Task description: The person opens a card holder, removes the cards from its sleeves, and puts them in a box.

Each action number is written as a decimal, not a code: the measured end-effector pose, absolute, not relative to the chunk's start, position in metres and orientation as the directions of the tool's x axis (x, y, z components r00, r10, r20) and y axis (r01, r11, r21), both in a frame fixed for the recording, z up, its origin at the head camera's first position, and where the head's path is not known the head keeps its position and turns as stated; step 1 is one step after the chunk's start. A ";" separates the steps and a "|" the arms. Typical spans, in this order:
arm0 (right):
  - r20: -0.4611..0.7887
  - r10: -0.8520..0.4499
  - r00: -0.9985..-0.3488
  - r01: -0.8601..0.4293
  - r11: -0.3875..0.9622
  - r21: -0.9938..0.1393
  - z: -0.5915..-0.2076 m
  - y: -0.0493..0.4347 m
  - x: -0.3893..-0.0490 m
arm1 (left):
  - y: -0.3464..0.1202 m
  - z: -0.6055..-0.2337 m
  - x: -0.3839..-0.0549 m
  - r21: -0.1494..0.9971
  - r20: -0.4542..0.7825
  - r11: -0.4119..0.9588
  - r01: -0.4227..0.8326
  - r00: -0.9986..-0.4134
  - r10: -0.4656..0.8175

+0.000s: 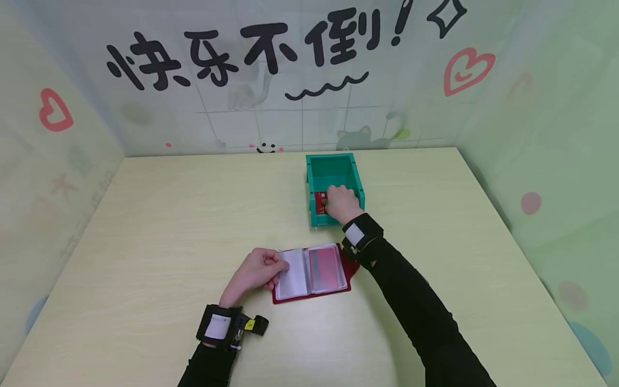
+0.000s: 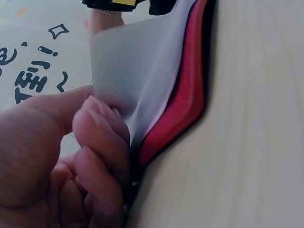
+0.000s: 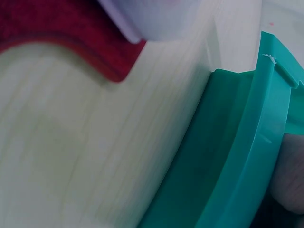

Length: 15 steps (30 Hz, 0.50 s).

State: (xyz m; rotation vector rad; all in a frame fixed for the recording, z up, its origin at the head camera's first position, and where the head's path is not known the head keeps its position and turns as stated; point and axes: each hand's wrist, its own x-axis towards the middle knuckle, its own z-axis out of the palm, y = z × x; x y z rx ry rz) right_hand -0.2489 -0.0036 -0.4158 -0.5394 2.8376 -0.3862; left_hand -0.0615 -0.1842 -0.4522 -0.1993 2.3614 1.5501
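Note:
A red card holder [image 1: 311, 296] lies opened out, its clear plastic sleeves [image 1: 292, 279] facing up. My left hand [image 1: 261, 269] is at its left side, thumb and fingers pinching a translucent sleeve page [image 2: 126, 61], which stands raised from the red cover [image 2: 178, 114] in the left wrist view. A pinkish card [image 1: 325, 269] shows in the right-hand sleeve. My right hand [image 1: 343, 204] reaches into a green bin [image 1: 331, 158], fingers curled, beside a red card [image 1: 319, 204]; I cannot tell whether it grips that card. In the right wrist view the bin's wall [image 3: 237, 161] hides most of the hand.
The bin stands toward the back of the pale wooden table [image 1: 169, 215], beyond the card holder. Printed fabric walls [image 1: 217, 118] close off the back and both sides. Black wrist straps with cameras [image 1: 220, 328] sit on both forearms.

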 end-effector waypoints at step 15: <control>0.165 -0.473 -0.865 -0.475 0.670 -0.570 -0.394 0.025 -0.204 | -0.175 -0.447 -0.060 0.797 -0.186 0.562 -0.220 -0.975 -0.118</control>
